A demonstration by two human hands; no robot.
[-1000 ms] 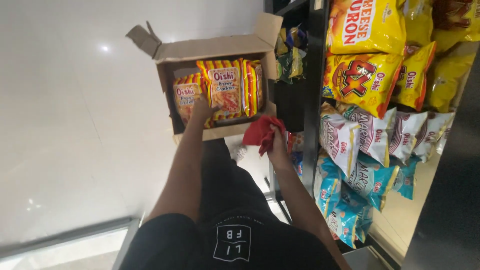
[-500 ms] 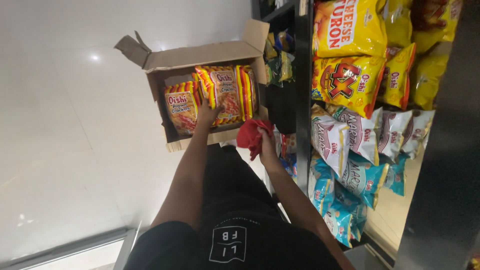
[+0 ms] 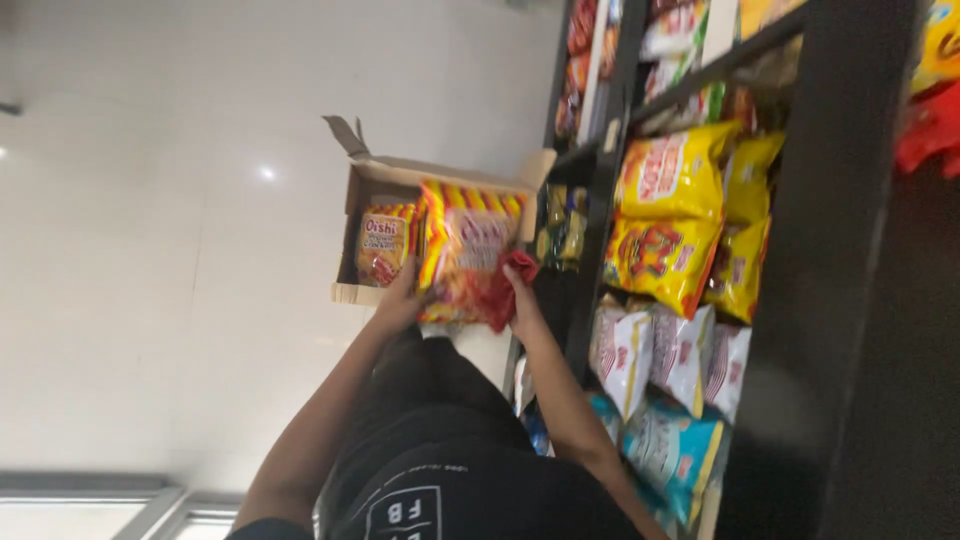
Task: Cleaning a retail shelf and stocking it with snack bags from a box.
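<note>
An open cardboard box (image 3: 362, 190) stands on the white floor, with red and yellow striped snack bags inside. My left hand (image 3: 400, 300) grips the lower left edge of one such snack bag (image 3: 465, 245) and holds it up in front of the box. My right hand (image 3: 518, 300) clutches a red cloth (image 3: 505, 280) and presses it against the bag's right side. Another striped bag (image 3: 382, 242) still lies in the box at the left.
A black shelf rack (image 3: 800, 260) runs along the right, packed with yellow bags (image 3: 665, 215), white and maroon bags (image 3: 660, 350) and blue bags (image 3: 665, 440). White tiled floor (image 3: 150, 300) spreads to the left. My dark clothing fills the bottom centre.
My left hand has lifted a striped bag up out of the box, and my right hand with the red cloth has come against it. The view has swung upward along the shelves.
</note>
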